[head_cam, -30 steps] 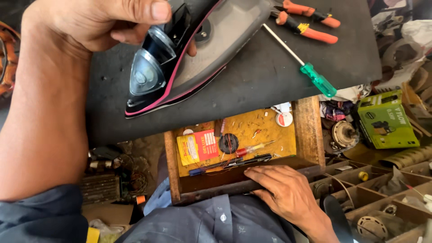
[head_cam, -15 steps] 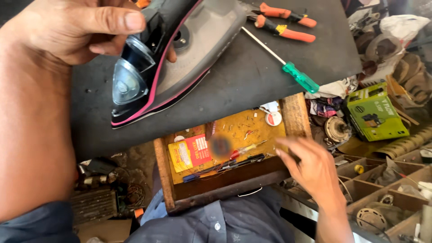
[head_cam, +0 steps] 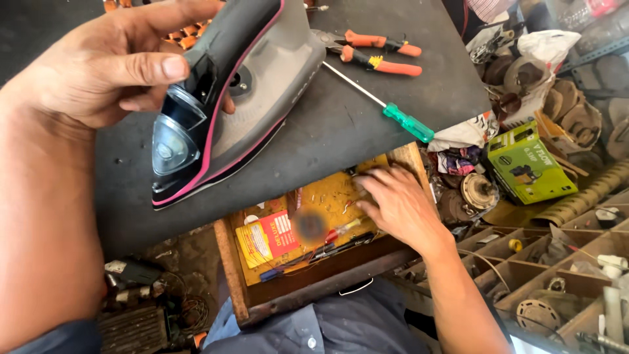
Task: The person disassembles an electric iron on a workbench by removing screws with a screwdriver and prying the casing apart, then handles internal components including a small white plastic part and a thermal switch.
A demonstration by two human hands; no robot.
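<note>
My left hand (head_cam: 98,72) grips a grey and black clothes iron (head_cam: 226,98) with a pink trim line, tilted on its side over the dark mat (head_cam: 347,124). My right hand (head_cam: 393,203) reaches into the open wooden drawer (head_cam: 229,275), fingers spread over its back right corner, holding nothing that I can see. In the drawer lie a red and yellow packet (head_cam: 268,236), pens and small tools (head_cam: 327,246).
A green-handled screwdriver (head_cam: 400,118) and orange-handled pliers (head_cam: 380,52) lie on the mat. A green box (head_cam: 527,160) and motor parts sit at the right. Wooden compartments (head_cam: 550,262) with small parts fill the lower right. Clutter lies at the lower left.
My right hand left the drawer's front edge and moved up into its back right corner. The iron stays in my left hand, only shifted in the view.
</note>
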